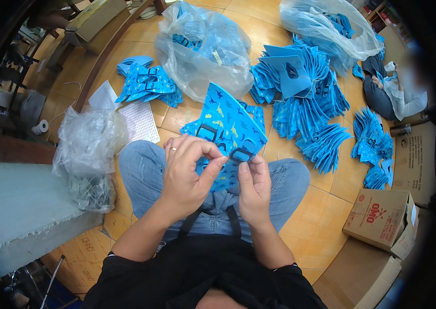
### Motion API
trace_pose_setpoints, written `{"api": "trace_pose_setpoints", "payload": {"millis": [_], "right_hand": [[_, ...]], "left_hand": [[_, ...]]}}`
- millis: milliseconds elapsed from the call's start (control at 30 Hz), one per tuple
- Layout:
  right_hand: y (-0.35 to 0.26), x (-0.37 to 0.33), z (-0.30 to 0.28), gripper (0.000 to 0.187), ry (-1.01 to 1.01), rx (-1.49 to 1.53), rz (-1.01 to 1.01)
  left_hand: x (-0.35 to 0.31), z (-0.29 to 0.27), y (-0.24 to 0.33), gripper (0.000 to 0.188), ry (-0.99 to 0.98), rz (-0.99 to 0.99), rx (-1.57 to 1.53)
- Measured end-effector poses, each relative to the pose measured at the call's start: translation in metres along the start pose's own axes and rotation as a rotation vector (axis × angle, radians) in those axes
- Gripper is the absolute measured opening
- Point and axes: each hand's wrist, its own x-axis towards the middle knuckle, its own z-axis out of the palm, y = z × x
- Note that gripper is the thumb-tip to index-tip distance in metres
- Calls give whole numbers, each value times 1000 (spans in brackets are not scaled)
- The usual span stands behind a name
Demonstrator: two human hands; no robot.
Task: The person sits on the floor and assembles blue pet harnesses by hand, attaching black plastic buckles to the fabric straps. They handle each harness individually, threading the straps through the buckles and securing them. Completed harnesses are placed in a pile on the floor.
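Observation:
A blue dinosaur-print panel (228, 116) with black plastic buckles is held up above my lap, its narrow end pointing away from me. My right hand (255, 188) grips its lower right corner, thumb in front, just beneath a black buckle (241, 154). At the panel's lower edge, my left hand (189, 167) has thumb and index finger pinched together, near that buckle; what lies between the fingertips is too small to make out. A second black buckle (207, 132) sits on the panel's left side. More dinosaur-print material (225, 177) lies across my lap below.
Bundles of blue panels (305, 92) are heaped on the tiled floor ahead right, with a smaller stack (148, 82) ahead left. Clear plastic bags (202, 51) hold more. Crumpled plastic (89, 149) lies left, cardboard boxes (380, 216) right. Another person (400, 92) sits far right.

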Motion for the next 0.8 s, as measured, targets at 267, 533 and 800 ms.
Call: {"api": "trace_pose_setpoints", "payload": {"millis": [267,533,800], "right_hand": [[3,-3,4,25,-5,44,1],[7,-6,8,24,25,-10,-66],[9,-3,5,25,27,-124,-154]], "left_hand": [[0,12,2,11,113,62,166],[-3,15,3,9,112,16,140],[-1,15,2,11,-58,0,88]]}}
